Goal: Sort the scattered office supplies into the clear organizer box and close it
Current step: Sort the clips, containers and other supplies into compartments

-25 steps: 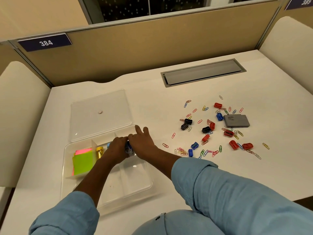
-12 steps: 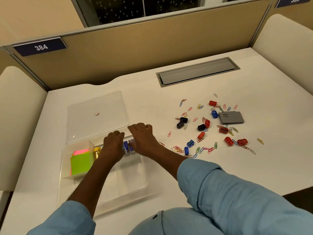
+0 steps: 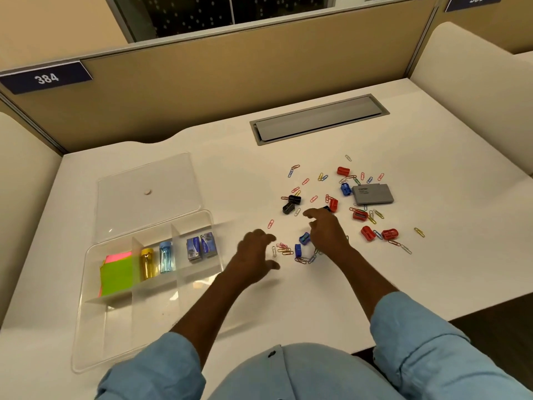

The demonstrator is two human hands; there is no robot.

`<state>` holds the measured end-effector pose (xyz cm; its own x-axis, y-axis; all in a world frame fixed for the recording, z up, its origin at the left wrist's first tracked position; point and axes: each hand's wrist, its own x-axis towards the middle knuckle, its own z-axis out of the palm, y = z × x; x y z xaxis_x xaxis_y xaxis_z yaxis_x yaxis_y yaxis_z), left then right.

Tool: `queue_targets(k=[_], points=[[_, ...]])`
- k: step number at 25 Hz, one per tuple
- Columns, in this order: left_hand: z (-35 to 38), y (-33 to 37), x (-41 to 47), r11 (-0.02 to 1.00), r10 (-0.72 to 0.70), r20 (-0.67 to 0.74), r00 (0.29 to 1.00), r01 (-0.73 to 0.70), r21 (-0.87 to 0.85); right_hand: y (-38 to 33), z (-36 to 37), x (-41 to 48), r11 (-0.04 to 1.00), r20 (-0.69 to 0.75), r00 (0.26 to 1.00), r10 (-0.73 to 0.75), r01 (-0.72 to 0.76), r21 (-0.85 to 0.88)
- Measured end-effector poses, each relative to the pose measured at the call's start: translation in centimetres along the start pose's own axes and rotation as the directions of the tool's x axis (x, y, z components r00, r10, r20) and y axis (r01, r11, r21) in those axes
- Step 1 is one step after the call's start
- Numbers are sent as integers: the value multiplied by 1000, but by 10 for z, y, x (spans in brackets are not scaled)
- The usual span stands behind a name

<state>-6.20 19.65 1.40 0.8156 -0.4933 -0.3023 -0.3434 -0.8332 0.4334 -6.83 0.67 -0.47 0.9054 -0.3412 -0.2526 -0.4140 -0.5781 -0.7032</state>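
The clear organizer box (image 3: pixel 95 327) lies open at the left, its lid (image 3: pixel 150 197) flat behind it. Inside are pink and green sticky notes (image 3: pixel 116 274), a gold sharpener (image 3: pixel 148 262), a light blue sharpener (image 3: pixel 166 256) and two small blue staple boxes (image 3: pixel 201 246). Coloured paper clips (image 3: pixel 284 249), red (image 3: pixel 367 232), blue (image 3: pixel 304 238) and black sharpeners (image 3: pixel 288 208) and a grey case (image 3: pixel 372 194) are scattered at the right. My left hand (image 3: pixel 253 259) hovers just right of the box, fingers loosely spread, holding nothing. My right hand (image 3: pixel 327 230) hovers over the clips, fingers relaxed and empty.
A grey cable hatch (image 3: pixel 318 118) is set into the white desk (image 3: pixel 432 269) at the back. Tan partition panels close off the back and both sides. The desk's front edge runs just beyond my sleeves.
Both hands left the organizer box, where they had set the blue staple boxes, and moved right to the scattered clips. The camera view shifted as well.
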Motion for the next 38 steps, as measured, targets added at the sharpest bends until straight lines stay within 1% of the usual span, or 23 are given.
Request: queue_targets(k=[2,3,5,7,9,12,16,19,22,25,27,28,30,31,32,34,36,38], points=[[18,13,5,998,0,65,998,3,-55,6,-1,0,997,58,998,-15,20,-78],[26,19,8,997,-7,84,996,13,-70,9,0,0,987,98,994,-48,62,-148],[38,29,13,996,-20,102,995,28,-79,14,3,-3,938,198,974,-111,168,-302],[46,35,18,996,-28,82,996,34,-81,19,4,-4,892,264,954,-139,237,-386],[49,40,22,993,-51,46,998,56,-103,24,5,-6,872,283,943,-176,283,-400],[52,45,27,985,-82,13,997,83,-154,33,11,-8,864,275,928,-252,343,-368],[55,44,30,973,-82,-23,996,75,-219,45,17,-4,835,263,906,-331,411,-366],[57,41,28,965,-65,-34,997,54,-256,45,19,-3,829,238,909,-343,412,-379],[57,39,27,967,-52,-56,997,36,-251,42,21,-5,807,227,911,-346,412,-422],[56,35,25,970,-41,-121,992,11,-242,38,22,-5,805,228,925,-305,378,-457],[47,34,21,962,-46,-195,980,-9,-273,24,21,-7,846,194,952,-238,301,-440],[40,33,17,949,-67,-232,970,-10,-316,14,22,-9,876,168,964,-204,257,-409],[23,27,5,905,-166,-285,944,31,-425,-11,24,-16,937,135,977,-167,200,-285],[14,21,-4,883,-206,-314,927,38,-468,-24,26,-21,956,145,973,-178,206,-208],[7,13,-14,869,-227,-354,907,25,-494,-37,30,-26,958,169,961,-219,245,-148],[-6,-8,-36,858,-261,-438,860,-1,-513,-64,41,-37,921,215,911,-353,378,-89],[-18,-33,-58,846,-330,-502,799,15,-533,-92,57,-49,865,278,840,-467,499,-53],[-29,-60,-82,831,-399,-564,723,25,-556,-122,80,-64,821,363,765,-532,570,2]])
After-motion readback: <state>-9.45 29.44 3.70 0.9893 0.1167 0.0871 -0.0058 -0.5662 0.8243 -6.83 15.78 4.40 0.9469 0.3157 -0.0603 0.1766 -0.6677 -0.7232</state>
